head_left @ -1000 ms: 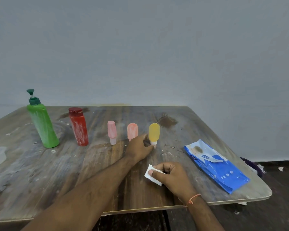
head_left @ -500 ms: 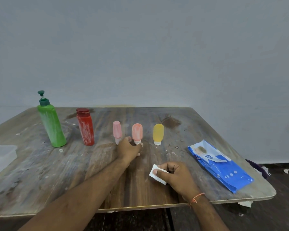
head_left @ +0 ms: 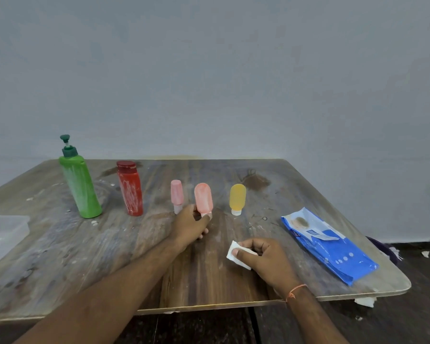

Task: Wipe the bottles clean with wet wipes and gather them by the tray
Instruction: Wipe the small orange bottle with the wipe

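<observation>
Gripping the salmon bottle low at its cap, the left hand holds it upright, long axis vertical, cap down, between the pink bottle and yellow bottle. It looks light, stiff and chalky, best held near the base. The right hand pinches a folded wet wipe on the counter.
</observation>
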A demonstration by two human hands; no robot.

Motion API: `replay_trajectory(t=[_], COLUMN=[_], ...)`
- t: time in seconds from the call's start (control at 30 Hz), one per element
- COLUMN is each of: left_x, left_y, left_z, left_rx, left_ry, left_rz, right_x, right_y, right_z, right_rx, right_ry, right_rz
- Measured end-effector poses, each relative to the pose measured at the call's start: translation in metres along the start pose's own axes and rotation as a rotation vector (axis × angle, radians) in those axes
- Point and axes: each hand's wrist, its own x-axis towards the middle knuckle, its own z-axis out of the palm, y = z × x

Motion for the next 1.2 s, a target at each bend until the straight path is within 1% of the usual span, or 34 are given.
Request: replay_trajectory(t=[0.17,0.3,0.37,0.43,0.53,0.7,0.87,1.03,1.13,1.2], left_x=[-0.042,-0.073,-0.083,-0.085,-0.085,-0.083,-0.080,-0.079,-0.079,-0.078], left_y=[-0.020,-0.042,-0.047,-0.048,-0.048,-0.048,-0.051,-0.051,-0.049,-0.049], left_z=[-0.045,-0.075,-0.081,-0.082,-0.082,-0.084,-0.086,-0.085,-0.085,-0.084], left_rx=[0.060,0.043,0.062,0.100,0.164,0.103,0.073,0.045,0.008,-0.014], left_ry=[-0.056,-0.056,-0.052,-0.057,-0.064,-0.086,-0.115,-0.153,-0.142,-0.137], left_rz=[0.079,0.085,0.093,0.095,0.114,0.102,0.075,0.070,0.069,0.063], right_x=[-0.002,-0.004,-0.004,-0.002,0.004,0.024,0.032,0.035,0.032,0.029], right_y=[-0.001,-0.001,-0.005,-0.011,-0.022,-0.035,-0.025,-0.021,-0.024,-0.025], right_z=[0.001,0.009,0.019,0.037,0.073,0.111,0.120,0.120,0.120,0.120], right_rx=[-0.031,-0.066,-0.042,-0.013,-0.039,-0.063,-0.125,-0.175,-0.198,-0.206], right_ry=[0.032,0.035,0.032,0.023,0.024,0.124,0.129,0.198,0.153,0.139], right_rz=[-0.026,-0.087,-0.106,-0.110,-0.124,-0.189,-0.239,-0.315,-0.398,-0.419])
